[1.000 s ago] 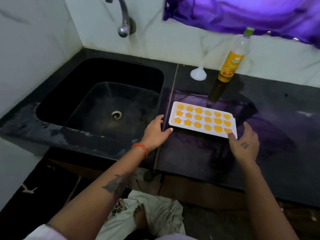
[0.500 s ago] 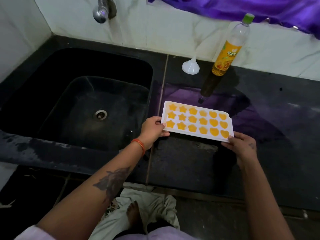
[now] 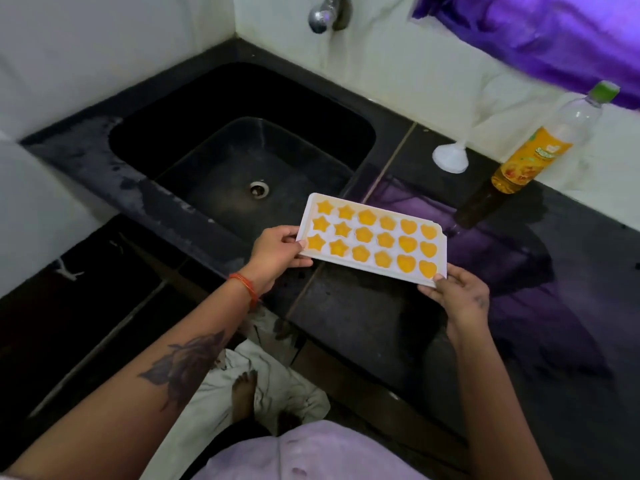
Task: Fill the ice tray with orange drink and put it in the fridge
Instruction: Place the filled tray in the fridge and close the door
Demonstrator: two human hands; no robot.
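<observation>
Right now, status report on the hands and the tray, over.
Left hand and right hand grip opposite ends of ice tray. Every cavity filled orange. Nothing blocking.

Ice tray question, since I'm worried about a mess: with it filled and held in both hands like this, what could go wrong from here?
1. Every cell of the ice tray is full of orange drink and uncovered, so any tilt on the way to the fridge could slosh it out.
2. The left hand and right hand pinch only the tray's short ends, so the middle could flex or an end slip.
3. A cloth lies on the floor by the bare foot; it could trip the person.
</observation>
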